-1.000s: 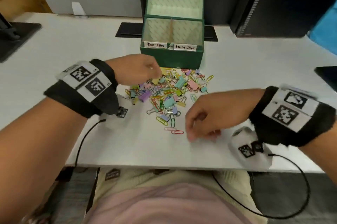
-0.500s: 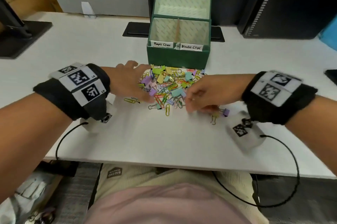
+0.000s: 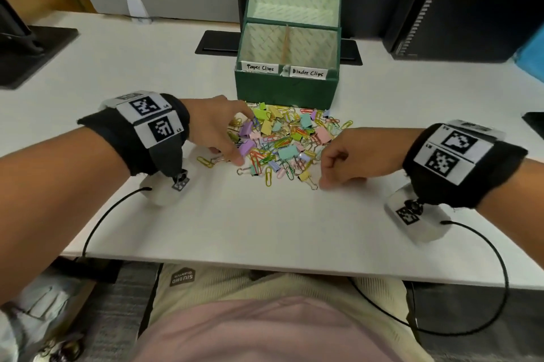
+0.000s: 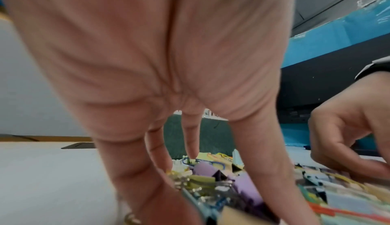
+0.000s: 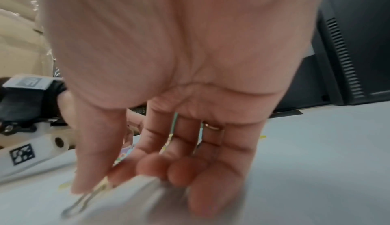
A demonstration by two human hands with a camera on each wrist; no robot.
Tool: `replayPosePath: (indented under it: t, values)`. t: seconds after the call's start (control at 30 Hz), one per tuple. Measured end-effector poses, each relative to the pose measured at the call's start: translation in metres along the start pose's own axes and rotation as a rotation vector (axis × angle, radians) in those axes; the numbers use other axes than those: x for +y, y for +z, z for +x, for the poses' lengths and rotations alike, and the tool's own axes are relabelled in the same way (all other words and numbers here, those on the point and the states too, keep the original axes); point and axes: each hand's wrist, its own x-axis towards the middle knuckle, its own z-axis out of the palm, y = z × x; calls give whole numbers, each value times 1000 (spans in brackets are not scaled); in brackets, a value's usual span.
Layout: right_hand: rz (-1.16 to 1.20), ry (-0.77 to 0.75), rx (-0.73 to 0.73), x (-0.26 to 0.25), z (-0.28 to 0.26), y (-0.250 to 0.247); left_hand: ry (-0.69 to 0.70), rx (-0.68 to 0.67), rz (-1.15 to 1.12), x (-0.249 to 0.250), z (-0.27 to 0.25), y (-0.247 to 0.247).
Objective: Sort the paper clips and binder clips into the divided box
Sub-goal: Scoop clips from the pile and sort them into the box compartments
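Observation:
A green divided box (image 3: 287, 91) stands open in the head view, its front compartments labelled Paper Clips on the left and Binder Clips on the right. Directly before it lies a mixed pile of coloured clips (image 3: 282, 141). My left hand (image 3: 226, 135) rests on the pile's left side, its straight fingers (image 4: 156, 148) spread down among purple binder clips (image 4: 246, 190). My right hand (image 3: 332, 167) sits at the pile's near right corner with fingers curled. Its thumb and forefinger pinch a pale yellow binder clip (image 3: 305, 175), seen blurred in the right wrist view (image 5: 131, 188).
The white table (image 3: 265, 229) runs bare to its front edge. A black flat pad (image 3: 217, 42) lies behind the box, a dark stand base (image 3: 38, 52) sits at the far left, and a black computer case (image 3: 471, 2) stands at the back right.
Both hands have pushed the scattered clips into a tighter pile against the box. The left fingers now stand on the pile. The right fingers have curled round a clip at the near edge.

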Motion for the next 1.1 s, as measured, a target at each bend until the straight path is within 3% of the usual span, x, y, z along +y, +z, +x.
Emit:
replayPosePath:
  t: [0.13,0.23,0.3,0.47,0.97,1.1]
  values:
    - [-190,128,193,6,-1,-15,-36,47,-31,-16,-11,-6]
    - [-315,335,139,14,-4,-21,-137,7,4,-24,-17,-11]
    - [-310,376,89,12,-3,-20,-150,-56,-75,-25,-16,-9]
    - [-217,289,110,-12,17,-15,-44,-66,-276,-7,-3,1]
    - [-57,236,160,-51,53,-6,40,43,-413,9,12,12]
    - [-112,212,168,-58,59,-4,81,106,-370,14,13,11]
